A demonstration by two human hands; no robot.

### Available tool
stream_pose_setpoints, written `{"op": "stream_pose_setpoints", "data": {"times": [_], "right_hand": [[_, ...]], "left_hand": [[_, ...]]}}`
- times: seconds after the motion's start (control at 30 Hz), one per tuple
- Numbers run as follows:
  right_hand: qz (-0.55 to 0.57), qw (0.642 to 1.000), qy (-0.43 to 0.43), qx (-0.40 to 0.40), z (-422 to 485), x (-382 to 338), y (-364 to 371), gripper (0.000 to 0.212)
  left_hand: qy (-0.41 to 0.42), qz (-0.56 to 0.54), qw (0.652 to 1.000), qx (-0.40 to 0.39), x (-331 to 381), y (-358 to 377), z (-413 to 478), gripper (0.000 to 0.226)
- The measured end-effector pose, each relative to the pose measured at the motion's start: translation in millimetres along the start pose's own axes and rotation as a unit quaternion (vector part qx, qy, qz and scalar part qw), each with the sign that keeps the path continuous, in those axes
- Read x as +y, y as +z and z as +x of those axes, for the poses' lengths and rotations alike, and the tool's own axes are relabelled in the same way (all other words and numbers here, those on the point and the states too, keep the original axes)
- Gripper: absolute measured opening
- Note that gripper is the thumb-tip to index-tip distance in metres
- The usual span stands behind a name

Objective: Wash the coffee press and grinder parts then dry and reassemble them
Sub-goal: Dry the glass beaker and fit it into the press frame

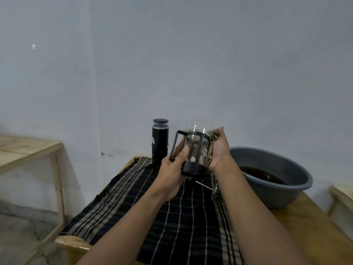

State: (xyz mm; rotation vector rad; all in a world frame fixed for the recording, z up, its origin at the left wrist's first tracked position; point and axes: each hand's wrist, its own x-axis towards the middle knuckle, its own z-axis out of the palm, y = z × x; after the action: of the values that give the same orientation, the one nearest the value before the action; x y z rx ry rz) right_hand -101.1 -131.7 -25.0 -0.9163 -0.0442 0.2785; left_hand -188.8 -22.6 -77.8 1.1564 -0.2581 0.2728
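The coffee press [194, 150] is held up between both hands, above the far end of the worktop [309, 226] and clear of it. It is tilted slightly, with its handle to the left. The left hand [172, 173] grips it low on the left side: the thumb lies across the glass and the fingers curl behind the handle. The right hand [219, 150] is wrapped around a tan rag [212, 138] and presses it against the right side of the press.

Most of the wooden worktop is covered by a dark striped cloth [172, 217]. A thin metal plunger rod [203, 185] lies on it just under the press. A black grinder [160, 142] stands upright at the far left of the cloth, near the left hand. To the right sits a grey basin [298, 175] holding dark brown water. A bare wooden table [28, 150] stands off to the left, against a plain pale grey wall [191, 64].

The press is a clear glass beaker in a black frame with a black base. It has an open rectangular handle and small white print on the glass. No lid is on it.
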Motion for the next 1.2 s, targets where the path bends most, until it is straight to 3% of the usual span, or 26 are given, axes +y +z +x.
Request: {"op": "stream_pose_setpoints", "data": {"times": [0.07, 0.17, 0.23, 0.3, 0.4, 0.47, 0.6, 0.7, 0.8, 0.87, 1.07, 1.13, 1.2], "right_hand": [[0.009, 1.000, -0.024, 0.005, 0, 4, -3, 0.088], [0.021, 0.993, -0.107, 0.054, -1, 8, 1, 0.082], [-0.036, 0.982, -0.152, 0.104, -8, 12, 8, 0.071], [-0.124, 0.964, -0.197, 0.125, -20, 22, 17, 0.064], [-0.231, 0.933, -0.265, 0.072, -33, 43, 19, 0.057], [-0.269, 0.925, -0.265, 0.029, -36, 51, 16, 0.057], [-0.294, 0.935, -0.196, -0.031, -36, 43, 12, 0.060], [-0.312, 0.929, -0.198, -0.016, -35, 42, 15, 0.060], [-0.388, 0.884, -0.260, 0.023, -39, 51, 9, 0.053], [-0.443, 0.857, -0.262, 0.028, -40, 52, -4, 0.054], [-0.332, 0.935, -0.106, -0.062, -25, 29, -5, 0.058], [-0.328, 0.934, -0.136, -0.029, -25, 33, 1, 0.055], [-0.355, 0.896, -0.266, 0.028, -36, 46, 7, 0.046]], "left_hand": [[-0.038, -0.012, 0.999, 0.001, 1, -7, 5, 0.047], [-0.006, 0.057, 0.991, 0.124, -2, -13, 14, 0.057], [0.066, 0.188, 0.961, 0.191, -7, -14, 17, 0.036], [0.083, 0.231, 0.953, 0.177, -7, -9, 17, 0.024], [0.072, 0.220, 0.959, 0.161, -7, -6, 19, 0.067], [0.114, 0.235, 0.949, 0.176, -5, -6, 17, 0.072], [0.114, 0.222, 0.947, 0.203, -10, -13, 13, 0.073], [0.110, 0.177, 0.955, 0.209, -14, -8, 10, 0.077], [0.108, 0.069, 0.961, 0.244, -11, -2, 13, 0.069], [0.105, 0.057, 0.962, 0.245, -6, -3, 15, 0.059], [0.097, 0.095, 0.983, 0.126, 7, 2, 18, 0.038], [0.092, 0.087, 0.981, 0.146, 5, -1, 24, 0.040], [0.077, 0.059, 0.976, 0.195, 5, -9, 34, 0.046]]}}
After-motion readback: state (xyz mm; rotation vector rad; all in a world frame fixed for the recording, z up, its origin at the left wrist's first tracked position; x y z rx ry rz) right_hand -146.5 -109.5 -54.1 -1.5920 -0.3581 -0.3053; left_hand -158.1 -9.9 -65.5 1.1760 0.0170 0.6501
